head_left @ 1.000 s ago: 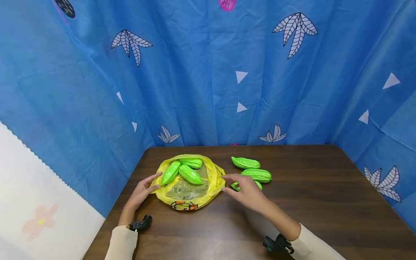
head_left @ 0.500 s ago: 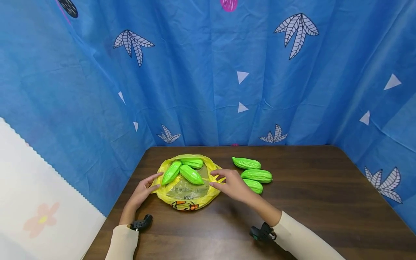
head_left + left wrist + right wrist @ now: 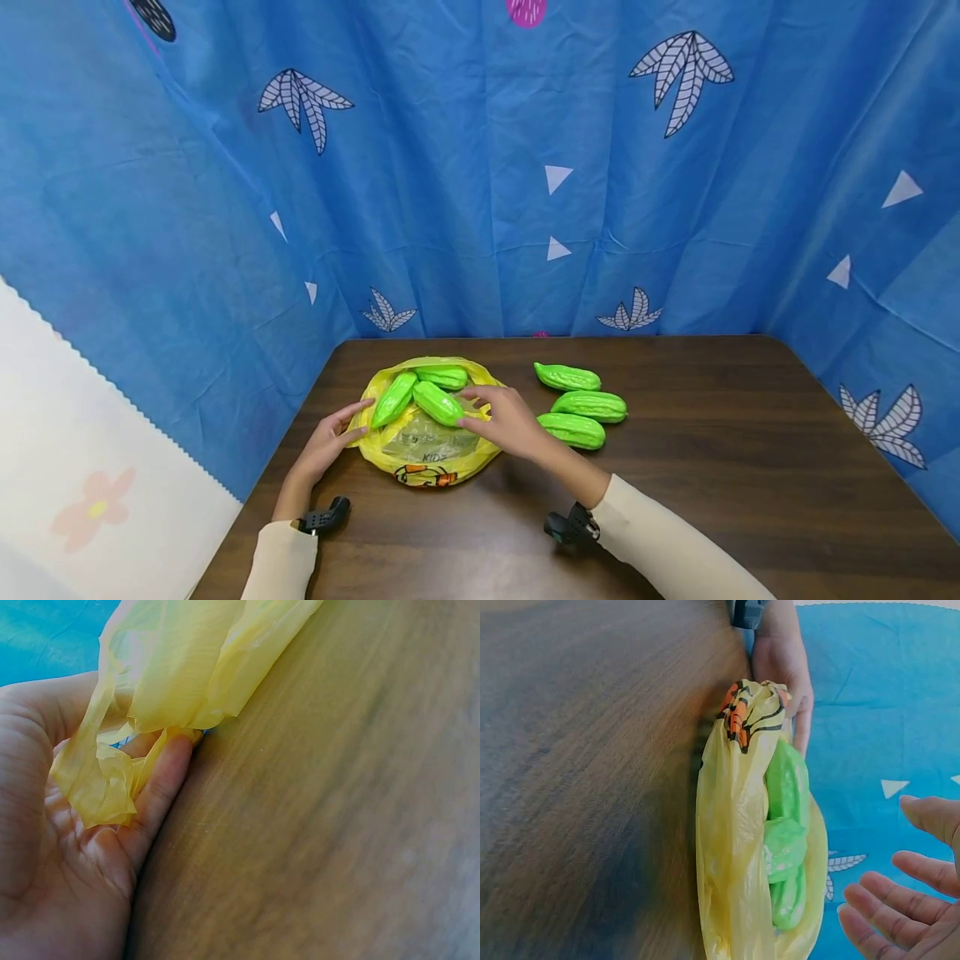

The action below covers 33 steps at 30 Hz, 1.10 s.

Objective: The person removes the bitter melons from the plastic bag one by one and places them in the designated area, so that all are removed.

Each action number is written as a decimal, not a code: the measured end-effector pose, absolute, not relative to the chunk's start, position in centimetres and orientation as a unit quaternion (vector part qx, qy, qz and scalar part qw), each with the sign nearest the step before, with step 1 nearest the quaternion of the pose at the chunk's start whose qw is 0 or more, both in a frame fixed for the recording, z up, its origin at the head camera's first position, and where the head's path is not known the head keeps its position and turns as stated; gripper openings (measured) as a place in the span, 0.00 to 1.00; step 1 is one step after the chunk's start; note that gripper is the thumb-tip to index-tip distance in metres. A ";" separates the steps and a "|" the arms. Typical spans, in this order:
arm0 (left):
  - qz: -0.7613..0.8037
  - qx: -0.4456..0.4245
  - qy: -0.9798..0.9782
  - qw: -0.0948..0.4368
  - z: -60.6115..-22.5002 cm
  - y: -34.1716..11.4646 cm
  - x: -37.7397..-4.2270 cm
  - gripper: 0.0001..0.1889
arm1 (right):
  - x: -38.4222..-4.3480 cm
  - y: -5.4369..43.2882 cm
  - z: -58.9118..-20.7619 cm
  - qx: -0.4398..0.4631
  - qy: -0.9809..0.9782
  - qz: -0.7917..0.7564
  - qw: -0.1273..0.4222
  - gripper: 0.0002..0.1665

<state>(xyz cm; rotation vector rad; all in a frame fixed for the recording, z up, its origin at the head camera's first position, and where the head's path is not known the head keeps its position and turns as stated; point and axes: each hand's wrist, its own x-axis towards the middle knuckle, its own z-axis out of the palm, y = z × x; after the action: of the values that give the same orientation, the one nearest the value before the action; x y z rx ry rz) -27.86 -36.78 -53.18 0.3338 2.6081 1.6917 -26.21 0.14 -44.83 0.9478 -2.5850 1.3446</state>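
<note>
Left hand (image 3: pixel 318 450) here, fingers curled round crumpled edge of yellow plastic bag (image 3: pixel 375 454). Right hand (image 3: pixel 506 421) now, fingers spread, over bag's right side! Bag between both hands, mouth wide, three green bitter melons (image 3: pixel 438 404) inside, left of right fingertips. Three loose bitter melons (image 3: pixel 592 406) right of right hand, on wooden table (image 3: pixel 750 467).

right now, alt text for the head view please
The right hand hovers over an open yellow plastic bag holding three green bitter melons while the left hand holds its edge; three more bitter melons lie on the brown wooden table.
</note>
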 end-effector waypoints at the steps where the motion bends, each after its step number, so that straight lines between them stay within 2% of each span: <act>1: 0.542 0.108 0.833 0.007 -52.8 -36.6 -27.6 0.28 | -26.3 -0.1 -44.9 0.308 -0.845 0.436 0.037 0.24; 5: 0.542 0.109 0.833 0.009 -52.0 -36.1 -27.1 0.28 | -26.8 -0.7 -45.2 0.301 -0.852 0.428 0.031 0.27; 11: 0.536 0.108 0.838 0.006 -53.0 -36.6 -27.8 0.28 | -27.6 -1.6 -45.9 0.290 -0.856 0.428 0.024 0.27; 18: 0.546 0.106 0.831 0.015 -50.5 -35.6 -26.4 0.27 | -28.4 -2.8 -46.4 0.291 -0.854 0.430 0.037 0.30; 33: 0.550 0.112 0.827 0.016 -50.7 -35.6 -26.3 0.27 | -29.9 -4.1 -48.4 0.249 -0.858 0.449 0.026 0.32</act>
<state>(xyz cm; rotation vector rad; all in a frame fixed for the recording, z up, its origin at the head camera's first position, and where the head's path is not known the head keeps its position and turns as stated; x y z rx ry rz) -26.34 -35.65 -50.67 0.3480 2.5728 1.7113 -29.91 -4.15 -48.38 0.7710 -2.6509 1.3869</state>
